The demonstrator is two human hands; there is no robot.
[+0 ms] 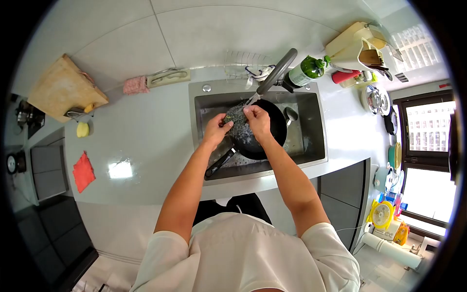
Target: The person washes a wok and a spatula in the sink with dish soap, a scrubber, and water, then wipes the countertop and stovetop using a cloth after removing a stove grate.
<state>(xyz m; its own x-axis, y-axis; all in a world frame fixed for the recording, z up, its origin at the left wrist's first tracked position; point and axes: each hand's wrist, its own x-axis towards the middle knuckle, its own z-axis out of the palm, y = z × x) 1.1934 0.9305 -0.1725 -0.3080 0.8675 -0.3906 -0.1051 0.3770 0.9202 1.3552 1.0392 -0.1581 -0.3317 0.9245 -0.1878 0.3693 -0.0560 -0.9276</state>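
Sink [238, 175]: holding frying pan [275, 124], ladle [291, 114]
Left hand [217, 130]: pinching gray mesh cloth [237, 119]
Right hand [258, 121]: pinching its right side

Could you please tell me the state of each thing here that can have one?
Tap: on, water running
Mesh scrubber: wet, held
Left hand: gripping the scrubber
Right hand: gripping the scrubber
Frying pan: wet, in the sink
Ladle: in the sink
Green bottle: upright, top on
Cutting board: propped up
Red cloth: lying flat
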